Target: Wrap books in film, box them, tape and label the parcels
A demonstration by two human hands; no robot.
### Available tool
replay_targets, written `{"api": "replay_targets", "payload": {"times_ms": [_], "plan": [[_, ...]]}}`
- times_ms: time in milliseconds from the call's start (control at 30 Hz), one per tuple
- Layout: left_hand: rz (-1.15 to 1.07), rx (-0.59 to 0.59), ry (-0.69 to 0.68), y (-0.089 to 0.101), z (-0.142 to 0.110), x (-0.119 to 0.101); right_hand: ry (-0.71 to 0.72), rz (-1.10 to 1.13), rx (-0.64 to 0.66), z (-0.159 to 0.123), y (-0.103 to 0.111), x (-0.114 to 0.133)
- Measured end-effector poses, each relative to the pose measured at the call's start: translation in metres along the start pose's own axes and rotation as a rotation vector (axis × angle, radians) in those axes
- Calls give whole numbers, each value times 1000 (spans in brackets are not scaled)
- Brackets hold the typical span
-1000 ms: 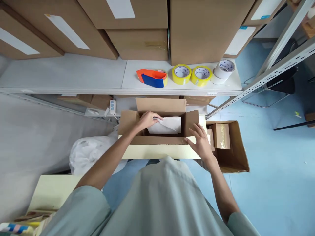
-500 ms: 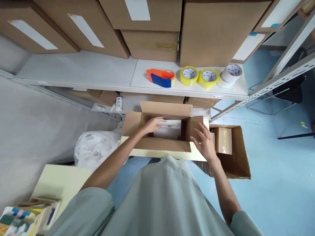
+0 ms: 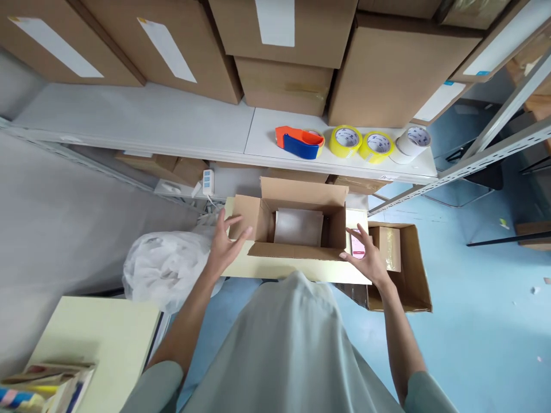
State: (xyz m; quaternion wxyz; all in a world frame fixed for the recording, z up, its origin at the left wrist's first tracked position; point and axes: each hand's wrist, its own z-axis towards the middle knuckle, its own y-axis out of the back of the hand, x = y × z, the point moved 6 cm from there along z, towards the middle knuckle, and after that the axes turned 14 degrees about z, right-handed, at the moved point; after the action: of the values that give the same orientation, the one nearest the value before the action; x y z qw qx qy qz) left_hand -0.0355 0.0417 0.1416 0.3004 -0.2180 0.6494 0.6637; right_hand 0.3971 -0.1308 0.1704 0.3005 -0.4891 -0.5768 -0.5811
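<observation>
An open cardboard carton (image 3: 297, 251) stands on a pale yellow table, with a flat white item (image 3: 298, 227) lying inside it. At the carton's left flap (image 3: 245, 217) is my left hand (image 3: 224, 244), its fingers spread; whether they touch the flap I cannot tell. My right hand (image 3: 365, 255) is by the carton's right end, thumb and fingers apart and nothing held between them. Just beyond that hand, a phone (image 3: 357, 245) with a lit pinkish screen lies on the table, partly covered by the fingers.
Above the table, a grey shelf (image 3: 172, 129) holds large boxes, an orange-and-blue tape dispenser (image 3: 300, 142), yellow tape rolls (image 3: 345, 141) and white rolls (image 3: 411, 143). A larger carton (image 3: 415, 275) with a taped box (image 3: 390, 248) stands right. A white plastic bag (image 3: 166, 267) sits left.
My left hand has come out of the carton to its left flap. The right flap no longer sticks outward, and the phone has come into sight. The view has shifted slightly.
</observation>
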Motion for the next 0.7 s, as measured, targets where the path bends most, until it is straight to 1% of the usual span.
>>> {"api": "replay_targets", "payload": {"times_ms": [67,167,200,233,300,367,400,433,500,533,600,667,700], "plan": [[-56,-11,-7,-2,-4,-8,-15,-47,89,3,-5,7],[-202,-60,-13,4,-3,-15,-62,-133,189,9,-11,10],[-257,-38,-41,5,-3,-18,-79,-158,227,12,-13,11],[-301,23,-82,4,-2,-22,-97,-182,266,14,-16,11],[-315,228,-177,-6,-6,-33,-140,-227,347,19,-20,12],[-221,463,-266,-21,-14,-44,-183,-274,434,24,-23,11],[-146,556,-299,-28,-18,-47,-197,-294,483,27,-25,11],[-66,622,-325,-35,-20,-49,-209,-308,530,29,-26,11],[59,676,-352,-44,-16,-49,-235,-316,579,36,-24,10],[80,676,-349,-47,-10,-47,-250,-308,569,41,-21,8],[38,657,-305,-51,7,-40,-264,-271,481,53,-12,4],[-23,603,-228,-54,30,-27,-241,-225,342,69,-4,-3],[-27,553,-189,-56,43,-20,-222,-217,255,77,-1,-7]]}}
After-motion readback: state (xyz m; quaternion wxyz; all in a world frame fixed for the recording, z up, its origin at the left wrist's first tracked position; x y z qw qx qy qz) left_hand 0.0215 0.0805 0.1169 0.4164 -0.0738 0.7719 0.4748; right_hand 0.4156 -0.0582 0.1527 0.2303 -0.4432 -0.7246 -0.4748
